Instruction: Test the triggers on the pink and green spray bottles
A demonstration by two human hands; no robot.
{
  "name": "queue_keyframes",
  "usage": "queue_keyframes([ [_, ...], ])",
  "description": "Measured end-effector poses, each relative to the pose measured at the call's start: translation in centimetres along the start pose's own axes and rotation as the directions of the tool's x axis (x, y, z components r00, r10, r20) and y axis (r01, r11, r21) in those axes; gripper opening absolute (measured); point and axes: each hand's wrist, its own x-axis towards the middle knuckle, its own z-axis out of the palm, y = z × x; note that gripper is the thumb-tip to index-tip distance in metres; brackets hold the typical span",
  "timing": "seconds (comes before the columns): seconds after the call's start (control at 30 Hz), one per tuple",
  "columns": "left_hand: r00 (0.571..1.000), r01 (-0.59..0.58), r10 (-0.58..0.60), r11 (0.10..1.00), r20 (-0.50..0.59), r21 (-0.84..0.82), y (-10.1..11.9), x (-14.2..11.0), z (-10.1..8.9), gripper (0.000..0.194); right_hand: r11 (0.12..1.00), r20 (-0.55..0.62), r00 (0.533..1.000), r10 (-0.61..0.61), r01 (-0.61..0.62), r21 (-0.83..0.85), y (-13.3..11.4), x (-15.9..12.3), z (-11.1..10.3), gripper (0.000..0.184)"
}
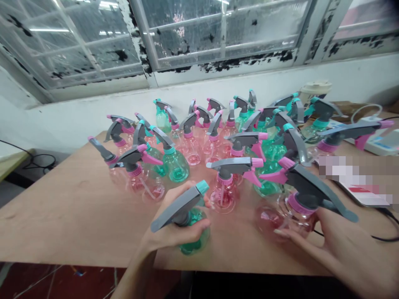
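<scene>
My left hand (170,232) is wrapped around a green spray bottle (195,238) with a grey trigger head and teal nozzle, standing near the front edge of the wooden table (62,216). My right hand (330,241) grips a pink spray bottle (274,220) with a grey trigger and pink nozzle at the front right. Directly behind both stand several more pink and green spray bottles (224,191), packed close together across the table's middle and back.
A white wall and peeling window frames run behind the table. At the right lie a white device (380,143), cables (386,226), a paper sheet and a pale tub (314,89). A second tabletop edge (9,160) shows at far left.
</scene>
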Motion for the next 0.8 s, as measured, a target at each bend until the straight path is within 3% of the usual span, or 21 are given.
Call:
queue_keyframes([
  [0.13, 0.999, 0.036, -0.036, 0.999, -0.012, -0.010, 1.0, 0.3, 0.0, 0.015, 1.000, 0.022, 0.999, -0.024, 0.024, 0.004, 1.3, -1.0, 0.3, 0.047],
  [0.33, 0.994, 0.071, -0.073, 0.997, -0.080, -0.026, 1.1, 0.2, 0.2, 0.040, 0.996, 0.112, 0.991, 0.076, -0.081, 0.040, 3.1, -2.7, 1.0, 0.043],
  [0.63, 0.988, 0.056, -0.064, 0.997, -0.144, -0.057, 1.7, 0.2, 1.0, 0.035, 0.988, 0.063, 0.994, 0.090, -0.097, 0.118, 3.6, -2.7, 0.6, 0.041],
  [0.8, 0.970, 0.154, -0.162, 0.987, -0.179, -0.056, 2.0, 0.0, 1.0, 0.026, 0.985, 0.014, 0.998, 0.058, -0.060, 0.160, 3.1, -2.6, 0.8, 0.038],
])
